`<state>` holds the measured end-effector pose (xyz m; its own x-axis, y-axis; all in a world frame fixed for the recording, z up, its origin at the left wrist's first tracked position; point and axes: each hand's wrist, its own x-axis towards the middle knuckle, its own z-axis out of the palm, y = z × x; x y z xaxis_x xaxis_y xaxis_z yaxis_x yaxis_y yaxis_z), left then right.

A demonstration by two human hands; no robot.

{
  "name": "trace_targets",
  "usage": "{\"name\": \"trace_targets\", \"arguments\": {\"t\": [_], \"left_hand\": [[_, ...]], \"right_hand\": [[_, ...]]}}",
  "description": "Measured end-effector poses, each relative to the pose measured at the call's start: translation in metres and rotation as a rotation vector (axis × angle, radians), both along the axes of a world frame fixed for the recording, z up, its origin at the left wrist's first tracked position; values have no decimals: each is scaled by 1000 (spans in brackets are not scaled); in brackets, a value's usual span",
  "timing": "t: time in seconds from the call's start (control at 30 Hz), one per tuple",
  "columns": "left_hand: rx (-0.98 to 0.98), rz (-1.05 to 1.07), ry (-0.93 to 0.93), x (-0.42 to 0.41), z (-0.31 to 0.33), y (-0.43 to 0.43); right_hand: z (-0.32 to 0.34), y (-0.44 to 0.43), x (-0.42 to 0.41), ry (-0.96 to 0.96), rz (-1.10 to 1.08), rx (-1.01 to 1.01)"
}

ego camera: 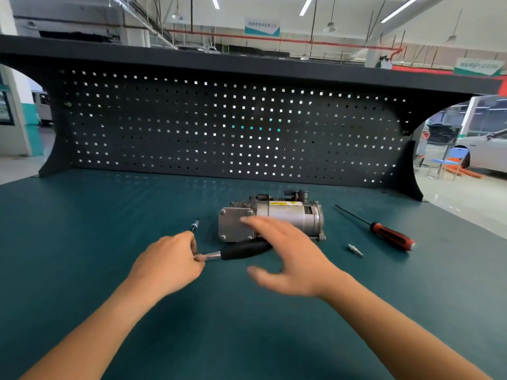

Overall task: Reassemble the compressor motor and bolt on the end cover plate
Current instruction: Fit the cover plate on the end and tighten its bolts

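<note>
The silver compressor motor (288, 218) lies on its side in the middle of the green bench (82, 229). Its square end cover plate (233, 224) faces me with bolts at the corners. My left hand (167, 263) grips the metal head end of a ratchet wrench; the bit tip (194, 224) sticks out beyond the fingers and the black handle (242, 250) lies on the bench in front of the motor. My right hand (285, 259) hovers over the motor's near side with fingers spread and blurred, holding nothing.
A red and black screwdriver (384, 231) lies to the right of the motor. A small loose metal bit (355, 250) lies nearer to me. A dark pegboard (233, 127) closes the back of the bench.
</note>
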<state>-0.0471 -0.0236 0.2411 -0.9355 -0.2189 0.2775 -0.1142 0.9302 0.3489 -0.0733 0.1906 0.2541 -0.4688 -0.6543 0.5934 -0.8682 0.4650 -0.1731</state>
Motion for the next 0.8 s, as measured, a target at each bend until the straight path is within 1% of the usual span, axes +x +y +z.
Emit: {"name": "trace_targets", "arguments": {"t": [0.03,0.07,0.13,0.17,0.23,0.3,0.4,0.47,0.5,0.57,0.6,0.67,0.7,0.73,0.8], "left_hand": [[-41,-12,-15,-1,2,5],[-84,-24,-25,-2,4,10],[-188,-39,-35,-2,7,21],[-239,-43,-37,-2,9,27],[-339,-54,-26,-1,15,44],[-429,-75,8,-2,26,64],[-497,-170,113,-7,45,100],[-404,-304,212,-8,59,119],[-319,-381,257,-7,66,125],[-184,-514,376,-3,76,126],[-119,-557,445,-2,76,123],[27,-571,531,-2,71,110],[75,-549,540,-4,65,102],[97,-511,529,-7,56,94],[124,-424,483,-15,37,76]], "right_hand": [[-1,3,10,36,-59,112],[-3,9,16,115,-125,191],[-10,22,22,352,-241,280],[-12,27,26,416,-282,297],[-22,34,32,470,-355,274],[-30,35,37,466,-436,242],[-31,43,33,494,-510,97],[-28,59,27,446,-542,-101],[-26,69,25,344,-556,-282],[-21,87,23,-15,-533,-739],[-19,95,21,-152,-503,-937],[-13,114,12,-290,-495,-1217],[-8,123,5,-361,-497,-1332],[-5,132,-1,-460,-482,-1459],[-1,145,-15,-726,-376,-1739]]}}
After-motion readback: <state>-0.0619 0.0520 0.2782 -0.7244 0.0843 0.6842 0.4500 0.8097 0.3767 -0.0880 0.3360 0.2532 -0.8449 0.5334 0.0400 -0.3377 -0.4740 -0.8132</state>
